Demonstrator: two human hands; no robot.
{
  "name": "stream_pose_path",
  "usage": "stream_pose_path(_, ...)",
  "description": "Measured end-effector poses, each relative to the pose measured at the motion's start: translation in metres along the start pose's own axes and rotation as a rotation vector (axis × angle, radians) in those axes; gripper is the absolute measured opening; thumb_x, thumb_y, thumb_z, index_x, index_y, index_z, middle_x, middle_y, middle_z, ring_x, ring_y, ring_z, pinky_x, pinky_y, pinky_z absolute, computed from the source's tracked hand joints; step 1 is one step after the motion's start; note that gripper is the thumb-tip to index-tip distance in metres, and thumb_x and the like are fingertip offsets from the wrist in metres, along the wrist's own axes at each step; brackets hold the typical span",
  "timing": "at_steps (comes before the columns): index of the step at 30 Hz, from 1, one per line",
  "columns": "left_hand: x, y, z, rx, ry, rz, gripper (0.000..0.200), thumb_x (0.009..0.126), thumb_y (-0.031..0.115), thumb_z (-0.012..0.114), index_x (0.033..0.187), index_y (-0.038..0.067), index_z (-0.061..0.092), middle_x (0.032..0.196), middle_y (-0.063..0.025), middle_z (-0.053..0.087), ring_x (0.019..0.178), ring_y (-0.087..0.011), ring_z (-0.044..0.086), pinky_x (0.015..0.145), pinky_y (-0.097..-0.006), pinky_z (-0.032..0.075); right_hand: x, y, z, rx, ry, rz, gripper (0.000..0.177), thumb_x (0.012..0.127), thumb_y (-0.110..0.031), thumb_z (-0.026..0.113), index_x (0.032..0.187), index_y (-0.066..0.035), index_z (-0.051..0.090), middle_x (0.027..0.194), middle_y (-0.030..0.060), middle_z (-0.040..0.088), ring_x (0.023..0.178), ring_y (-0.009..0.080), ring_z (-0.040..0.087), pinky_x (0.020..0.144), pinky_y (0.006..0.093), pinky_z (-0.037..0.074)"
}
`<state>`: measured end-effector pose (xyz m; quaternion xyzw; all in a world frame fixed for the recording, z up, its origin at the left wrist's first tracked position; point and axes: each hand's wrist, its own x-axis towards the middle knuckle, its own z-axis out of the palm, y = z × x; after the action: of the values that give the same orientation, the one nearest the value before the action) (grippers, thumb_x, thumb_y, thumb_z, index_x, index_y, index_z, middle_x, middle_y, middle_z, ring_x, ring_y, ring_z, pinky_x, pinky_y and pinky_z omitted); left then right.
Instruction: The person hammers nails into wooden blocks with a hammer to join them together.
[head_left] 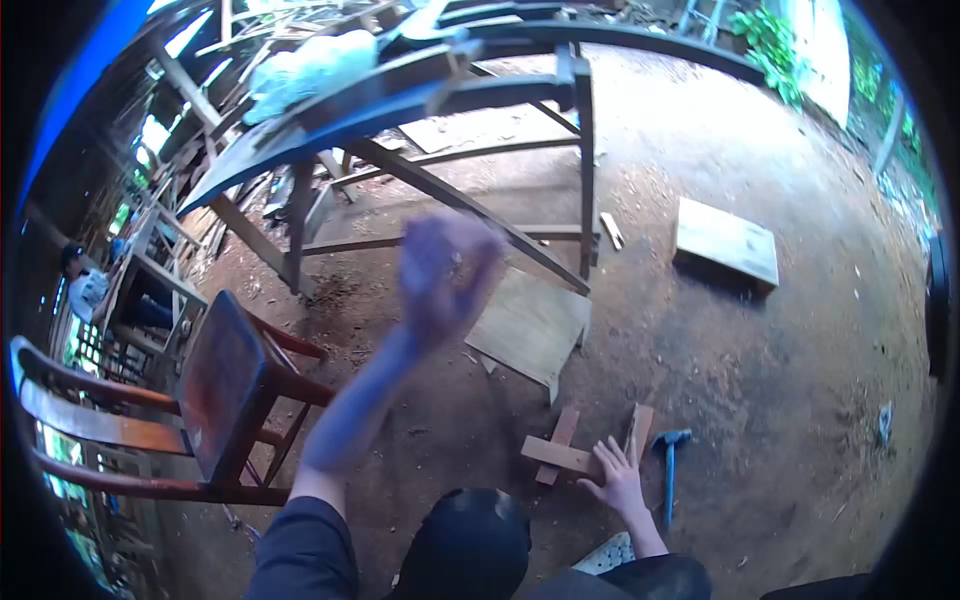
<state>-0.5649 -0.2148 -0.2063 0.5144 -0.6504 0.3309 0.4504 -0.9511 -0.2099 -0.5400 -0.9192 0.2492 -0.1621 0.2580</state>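
My left hand (445, 265) is raised in front of me, blurred by motion; its fingers look bent, but I cannot make out whether it holds anything. Lower right, my right hand (620, 478) lies with fingers spread over the end of a flat wooden piece (555, 453). That piece crosses a second wooden strip (567, 425) on the ground. Another short wooden piece (642, 424) extends beyond my right fingertips. Just right of this hand lies a hammer (669, 485) with a blue handle, its head pointing away from me.
A wooden chair (225, 390) lies tipped at left. Ahead stands a long workbench (400, 115) with a plastic bag (320, 70) on it. A low square stool (525, 325) and a wooden block (727, 240) are on the dirt floor. Another person (88, 290) sits far left.
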Motion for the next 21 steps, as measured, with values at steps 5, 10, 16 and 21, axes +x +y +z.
stream_pose_path(5,0.075,-0.119,-0.081,0.046,0.502,-0.667,0.017,0.105,0.021,0.067,0.110,0.005,0.073,0.090,-0.0049,0.075,0.079,-0.0127,0.069,0.072,-0.0308,0.052,-0.004,0.010,0.020,-0.095,-0.079,0.009,0.069,0.079,-0.027,0.087,0.140,-0.007,0.061,0.140,0.0124,0.066,0.135,0.0284,0.060,0.129,0.0572,0.024)
stream_pose_path(10,0.083,-0.254,-0.150,0.589,0.630,-0.798,0.017,0.096,0.009,0.066,0.110,0.010,0.076,0.098,-0.0110,0.078,0.085,-0.0261,0.074,0.081,-0.0391,0.057,-0.007,0.011,0.016,-0.126,-0.065,0.038,0.065,0.081,-0.027,0.084,0.139,-0.009,0.062,0.142,0.0121,0.065,0.138,0.0290,0.057,0.128,0.0564,0.027)
stream_pose_path(16,0.117,-0.351,-0.159,0.896,0.108,-0.522,0.046,0.089,0.023,0.070,0.133,0.012,0.066,0.121,-0.0172,0.072,0.107,-0.0373,0.072,0.097,-0.0433,0.055,-0.020,0.001,-0.001,-0.186,0.009,0.095,0.061,0.084,-0.028,0.082,0.138,-0.008,0.062,0.150,0.0152,0.058,0.145,0.0355,0.048,0.126,0.0563,0.029)
stream_pose_path(21,0.136,-0.428,-0.200,0.799,-0.153,-1.318,0.055,0.092,0.035,0.073,0.134,-0.002,0.067,0.142,-0.0218,0.066,0.129,-0.0336,0.067,0.108,-0.0406,0.053,-0.037,0.001,-0.018,-0.204,0.092,0.197,0.060,0.083,-0.024,0.083,0.136,-0.006,0.062,0.150,0.0181,0.057,0.142,0.0366,0.050,0.121,0.0534,0.035)
